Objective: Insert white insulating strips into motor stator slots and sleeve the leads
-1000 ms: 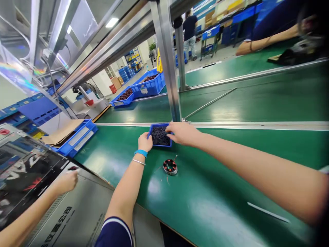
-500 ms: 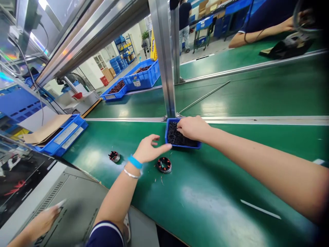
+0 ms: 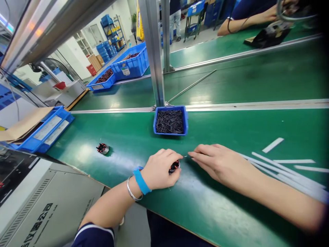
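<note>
Left hand [image 3: 159, 169] is clenched round a small wound coil [image 3: 174, 165], pinning it to the green belt [image 3: 231, 127]. Only the coil's red-and-black edge shows, at 3 o'clock of the knuckles.

Right hand [image 3: 218, 163] lies in from 3 o'clock, fingertips [image 3: 191, 155] drawn to a point just beside the coil. A thin sliver [image 3: 185, 156] sits between fingertips and coil. It could be a lead wire or one of the black pieces, too small to call, so I can't tell whether the right hand actually grasps anything.

Reads to me as fine work on a coil lead. My take on doing it well:
- Left hand: hold the coil flat on the belt with the lead side turned to 3 o'clock. Press on the core, not the windings, so the wire isn't scuffed.
- Right hand: work along the lead's axis with no side load. A kinked lead looks like the likeliest failure.
- Rest the right wrist on the belt for steadiness.

Surroundings:
- Blue tray [image 3: 170, 132] of thin black pieces [image 3: 170, 120] at 12 o'clock of the hands, near.
- Second coil [image 3: 102, 148] at 9 o'clock, well apart.
- White strips [image 3: 280, 168] at 3 o'clock, beside the right forearm, which could sweep them.
</note>
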Demonstrator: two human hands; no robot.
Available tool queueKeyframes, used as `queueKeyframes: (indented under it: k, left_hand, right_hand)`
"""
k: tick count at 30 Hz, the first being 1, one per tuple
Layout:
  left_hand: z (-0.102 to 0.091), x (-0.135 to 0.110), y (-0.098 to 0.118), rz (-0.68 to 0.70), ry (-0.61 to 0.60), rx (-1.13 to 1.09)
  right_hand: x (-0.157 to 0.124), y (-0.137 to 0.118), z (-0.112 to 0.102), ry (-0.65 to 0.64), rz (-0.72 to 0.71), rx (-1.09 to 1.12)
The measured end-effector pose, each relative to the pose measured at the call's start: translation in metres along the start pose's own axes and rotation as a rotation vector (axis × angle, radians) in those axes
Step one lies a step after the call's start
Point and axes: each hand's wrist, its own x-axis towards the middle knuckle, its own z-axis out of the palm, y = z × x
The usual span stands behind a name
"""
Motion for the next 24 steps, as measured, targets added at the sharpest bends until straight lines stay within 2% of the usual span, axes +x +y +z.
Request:
queueKeyframes:
  k: [9, 24]
  left_hand:
    - [0.004, -0.003, -0.002, 0.025, 0.023, -0.022]
    - [0.005, -0.003, -0.004, 0.044, 0.025, -0.026]
  right_hand:
    - [0.001, 0.003, 0.006, -0.001, -0.04, -0.096]
    - [-0.001, 0.001, 0.015, 0.001, -0.054, -0.046]
